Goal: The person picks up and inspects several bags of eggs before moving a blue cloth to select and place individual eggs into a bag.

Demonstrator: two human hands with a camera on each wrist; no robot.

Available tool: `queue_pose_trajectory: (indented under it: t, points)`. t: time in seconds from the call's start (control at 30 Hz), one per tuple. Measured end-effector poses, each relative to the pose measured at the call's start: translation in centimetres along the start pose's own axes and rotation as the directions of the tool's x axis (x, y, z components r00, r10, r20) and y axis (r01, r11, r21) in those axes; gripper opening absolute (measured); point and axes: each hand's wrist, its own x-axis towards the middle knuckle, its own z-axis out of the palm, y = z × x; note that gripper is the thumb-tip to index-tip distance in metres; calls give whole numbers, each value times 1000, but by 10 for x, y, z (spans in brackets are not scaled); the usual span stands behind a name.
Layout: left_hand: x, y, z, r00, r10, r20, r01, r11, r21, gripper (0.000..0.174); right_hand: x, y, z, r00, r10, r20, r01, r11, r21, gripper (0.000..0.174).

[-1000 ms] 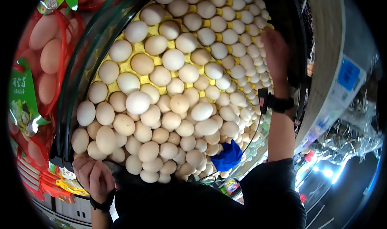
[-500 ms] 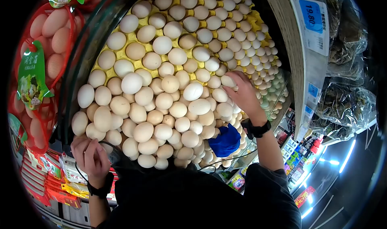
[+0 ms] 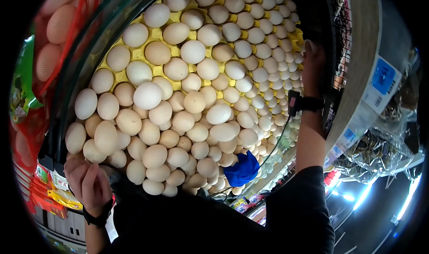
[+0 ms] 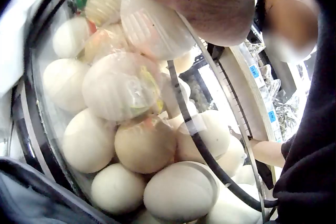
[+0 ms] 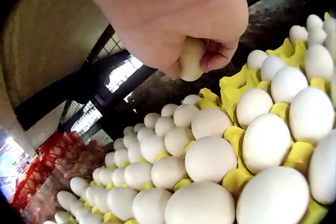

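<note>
My right hand [image 5: 173, 19] pinches an egg [image 5: 192, 61] between thumb and fingers, held above the yellow egg tray [image 5: 231, 95]. In the head view this hand [image 3: 314, 59] is at the far right end of the tray, by the case's dark side wall. Bare cells show at the tray's edge there; pale eggs [image 5: 211, 159] fill the rows in front. My left hand [image 3: 88, 182], fingers loosely curled, rests at the near left corner of the case. Close by it lies a loose heap of eggs [image 3: 154, 155], seen through clear glass [image 4: 47, 113] in the left wrist view.
A blue crumpled cloth or bag [image 3: 241, 169] lies on the heap's near right side. Red net bags of eggs [image 3: 62, 24] hang beyond the glass at left. A shelf edge with price tags [image 3: 383, 77] runs along the right. A black cable [image 4: 184, 113] crosses the left wrist view.
My right hand went from the far right end to an egg on the heap's right side half a second ago, and is now back at the far end with an egg. The left hand stays put.
</note>
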Motion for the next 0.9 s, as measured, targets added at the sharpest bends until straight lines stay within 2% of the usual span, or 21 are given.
queue_pose_trajectory:
  t: [0.07, 0.2, 0.27, 0.4, 0.63, 0.73, 0.83, 0.9]
  points:
    - [1, -1, 1, 1000, 2, -1, -2, 1000, -14, 32, 33, 39, 12, 999, 46, -1, -46, 996, -72, 49]
    - [1, -1, 1, 1000, -6, -9, 5, 1000, -13, 34, 46, 36, 35, 999, -15, 46, 17, 999, -49, 53]
    - [-1, -1, 1, 1000, -12, -2, 12, 1000, -25, 33, 50, 41, 45, 998, -21, -61, 13, 991, -133, 56]
    - [0, -1, 1, 1000, -4, 8, 4, 1000, -27, 30, 58, 48, 49, 1000, -5, 1, 5, 978, -211, 59]
    - [-5, -4, -2, 998, -4, 60, 7, 999, -52, 35, 58, 48, 48, 997, 57, 61, -53, 996, -68, 54]
    - [-5, -5, -2, 998, 16, 57, -13, 999, -45, 35, 58, 53, 51, 998, -3, 56, 7, 997, -71, 50]
    - [-4, -5, -1, 998, 22, 59, -19, 998, -53, 35, 60, 61, 50, 998, -61, 8, 61, 981, -182, 47]
    - [-4, -5, 0, 999, 30, 39, -29, 999, -40, 35, 63, 64, 48, 995, -103, 5, 99, 941, -324, 45]
